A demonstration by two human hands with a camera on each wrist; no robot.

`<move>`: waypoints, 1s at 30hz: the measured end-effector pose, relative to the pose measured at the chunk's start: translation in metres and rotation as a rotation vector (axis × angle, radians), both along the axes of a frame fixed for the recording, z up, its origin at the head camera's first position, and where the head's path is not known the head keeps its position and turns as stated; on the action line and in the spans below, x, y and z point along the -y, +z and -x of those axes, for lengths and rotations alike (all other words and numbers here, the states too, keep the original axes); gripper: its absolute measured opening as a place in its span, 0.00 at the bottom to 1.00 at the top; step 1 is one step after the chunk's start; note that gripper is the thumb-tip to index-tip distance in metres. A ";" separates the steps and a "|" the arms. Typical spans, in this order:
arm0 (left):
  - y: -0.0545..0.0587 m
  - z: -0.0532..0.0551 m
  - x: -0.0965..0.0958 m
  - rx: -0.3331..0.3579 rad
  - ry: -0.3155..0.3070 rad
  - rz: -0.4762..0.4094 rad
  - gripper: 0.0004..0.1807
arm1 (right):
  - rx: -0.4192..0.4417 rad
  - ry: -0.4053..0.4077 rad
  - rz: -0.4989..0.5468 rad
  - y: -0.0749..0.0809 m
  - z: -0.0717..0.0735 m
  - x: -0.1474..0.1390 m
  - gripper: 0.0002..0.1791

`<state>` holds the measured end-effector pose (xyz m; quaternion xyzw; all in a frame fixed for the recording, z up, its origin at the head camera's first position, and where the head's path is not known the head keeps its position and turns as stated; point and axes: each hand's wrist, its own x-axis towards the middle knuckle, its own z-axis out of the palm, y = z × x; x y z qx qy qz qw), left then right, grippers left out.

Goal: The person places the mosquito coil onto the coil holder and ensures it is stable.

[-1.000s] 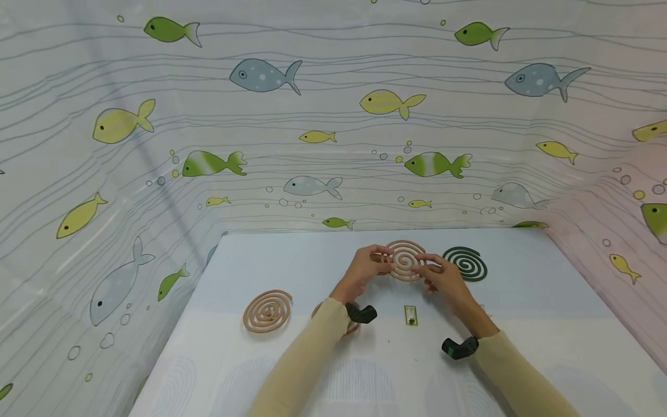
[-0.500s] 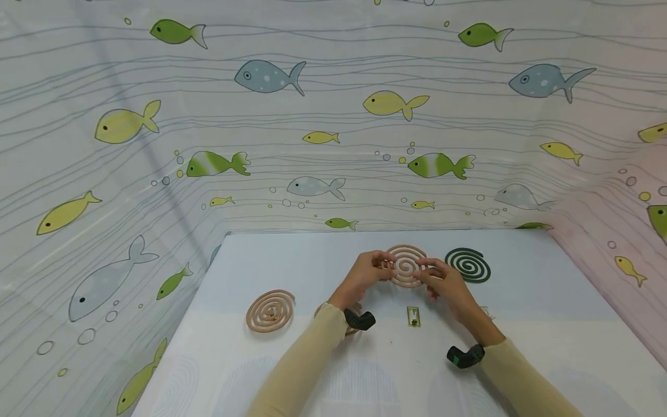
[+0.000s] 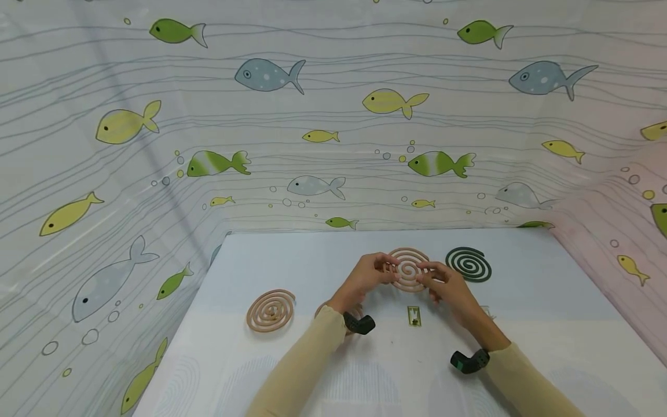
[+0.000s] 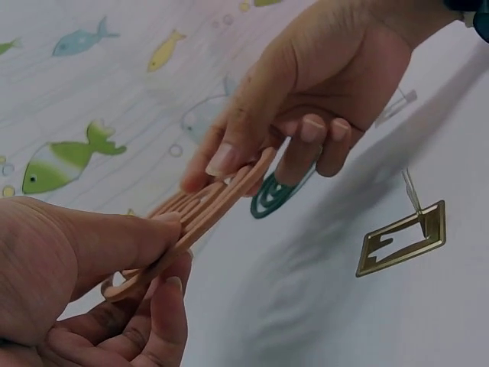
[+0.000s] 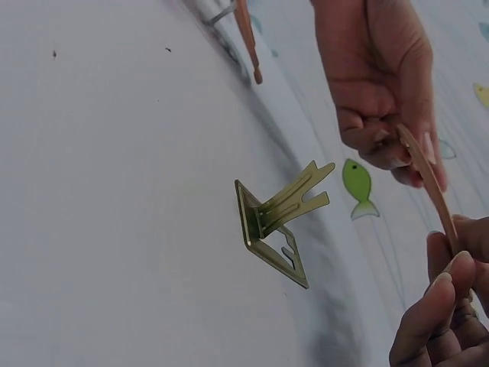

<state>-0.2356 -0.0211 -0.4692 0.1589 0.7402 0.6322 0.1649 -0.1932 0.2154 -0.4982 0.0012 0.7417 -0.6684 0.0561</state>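
Both hands hold a brown mosquito coil (image 4: 221, 208) above the table, tilted up towards the head camera. My left hand (image 3: 365, 278) pinches its left rim between thumb and fingers. On the opposite rim, my right hand (image 3: 447, 286) pinches it with thumb and fingertips. Below the hands lies a gold metal coil stand (image 5: 294, 202), its forked tab bent up from a flat frame. A dark green coil (image 3: 468, 264) lies just right of the right hand. Another brown coil (image 3: 319, 308) is mostly hidden behind the left forearm.
A further brown coil (image 3: 270, 311) sits at the left on the white table (image 3: 292, 260), with something metallic at its centre. Beside the right wrist, a small pale thing (image 3: 487, 312) is partly hidden. Fish-printed sheeting (image 3: 312, 162) rises behind the table and at both sides.
Both hands have brought the held brown coil slightly nearer to the person. The grip looks the same. The head view has shifted a little; the things on the table stay put.
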 end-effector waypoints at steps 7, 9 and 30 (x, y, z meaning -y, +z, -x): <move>0.002 -0.007 0.004 -0.021 -0.026 0.034 0.15 | -0.008 0.024 0.000 0.000 -0.007 0.000 0.28; 0.002 -0.008 0.004 -0.025 -0.031 0.035 0.15 | -0.012 0.028 0.000 0.000 -0.008 0.000 0.28; 0.003 -0.019 0.006 -0.056 -0.101 0.042 0.15 | -0.005 0.036 -0.017 0.002 -0.024 0.000 0.27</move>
